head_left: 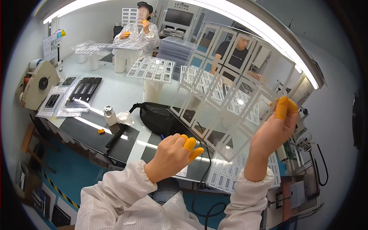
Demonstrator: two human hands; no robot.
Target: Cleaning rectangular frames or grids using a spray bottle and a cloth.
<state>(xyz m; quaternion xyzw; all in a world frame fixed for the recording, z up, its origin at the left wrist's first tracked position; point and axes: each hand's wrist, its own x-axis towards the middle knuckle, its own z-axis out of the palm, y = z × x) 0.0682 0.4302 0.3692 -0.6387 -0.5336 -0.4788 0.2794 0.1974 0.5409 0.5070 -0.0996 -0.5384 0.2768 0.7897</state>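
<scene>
The right hand (275, 130) pinches a clear sheet (224, 89) of white frames near its right edge, thumb and fingers closed on it. The sheet stands tilted in the air above the worktop (96, 100); its frames' long sides slant from upper right to lower left, though which side of the whole sheet is longer I cannot tell. The left hand (168, 156), apart from the sheet, has its fingers half curled; whether that grip holds anything I cannot tell. Three yellow finger covers (189, 143) show on it. One black bag (157, 117) and one small metallic bottle (110, 115) stand nearby, contents hidden. White tubs (120, 62) carry more framed sheets (151, 69) across their tops. Two co-workers (151, 36) are beyond.
</scene>
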